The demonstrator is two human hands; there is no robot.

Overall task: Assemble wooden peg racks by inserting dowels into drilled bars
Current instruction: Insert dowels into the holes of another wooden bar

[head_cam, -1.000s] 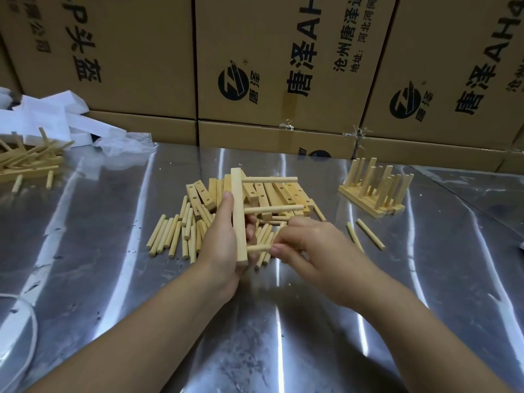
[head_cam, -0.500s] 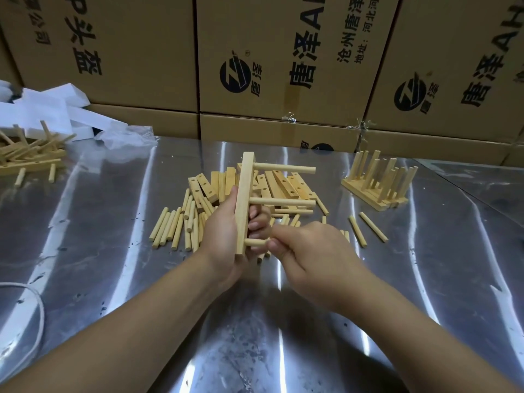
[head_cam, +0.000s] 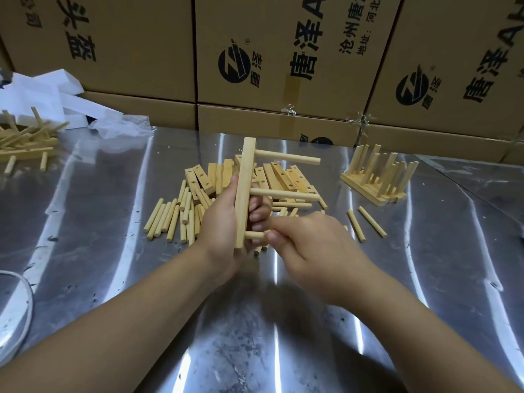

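Observation:
My left hand [head_cam: 219,234] grips a pale wooden bar [head_cam: 245,191], held upright above the steel table. Two dowels stick out of the bar to the right, an upper dowel [head_cam: 287,157] and a middle dowel [head_cam: 283,194]. My right hand [head_cam: 309,245] pinches a third dowel [head_cam: 254,235] whose end sits in the bar's lowest hole; most of its length is hidden by my fingers. Behind my hands lies a pile of drilled bars [head_cam: 283,177], and loose dowels [head_cam: 167,217] lie to its left.
Finished peg racks [head_cam: 380,177] stand at the right. Two stray dowels [head_cam: 364,225] lie near them. More wooden pieces [head_cam: 25,143] and white packaging [head_cam: 42,95] sit far left. Cardboard boxes [head_cam: 283,52] wall the back. A white cable [head_cam: 17,313] curves at the left edge.
My hands have lifted the bar a little higher and closer. My right hand has pushed the third dowel further into the lowest hole.

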